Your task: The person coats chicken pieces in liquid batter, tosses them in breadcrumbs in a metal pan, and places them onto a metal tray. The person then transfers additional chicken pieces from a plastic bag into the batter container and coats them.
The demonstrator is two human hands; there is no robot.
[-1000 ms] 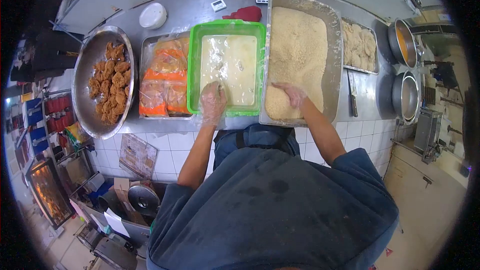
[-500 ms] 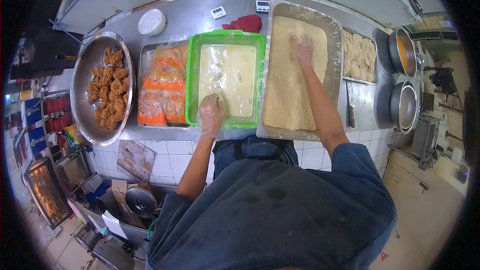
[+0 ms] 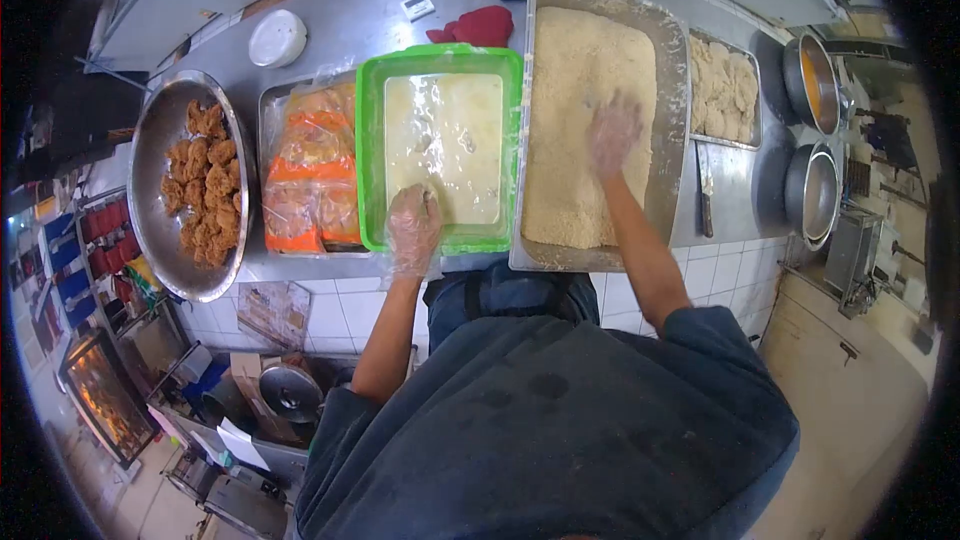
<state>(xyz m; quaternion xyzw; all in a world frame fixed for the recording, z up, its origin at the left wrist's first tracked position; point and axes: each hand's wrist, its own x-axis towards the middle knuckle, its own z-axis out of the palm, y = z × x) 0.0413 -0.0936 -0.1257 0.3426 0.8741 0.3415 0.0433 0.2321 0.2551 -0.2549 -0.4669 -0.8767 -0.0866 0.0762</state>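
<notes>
My left hand (image 3: 414, 223), in a clear glove, is at the near left part of the green tub (image 3: 368, 155) of pale liquid. Its fingers are curled together at the liquid, and whatever they grip is too small to name. Gloved too, my right hand (image 3: 614, 132) is over the beige crumbs (image 3: 570, 180) in the large metal tray (image 3: 672, 130), its fingers spread and slightly blurred. Two small dark spots show in the liquid beyond my left hand. Orange-marked plastic bags (image 3: 312, 170) of food lie left of the tub.
An oval bowl (image 3: 150, 230) of fried pieces stands far left. Right of the crumb tray are a tray of pale coated pieces (image 3: 722, 90), a knife (image 3: 706, 195) and metal bowls (image 3: 815, 195). A white tub (image 3: 278, 38), timers and a red cloth (image 3: 475, 27) lie at the back.
My right hand has moved from the near part of the crumb tray to its far part, then back a little to the right. My left hand has stayed at the green tub.
</notes>
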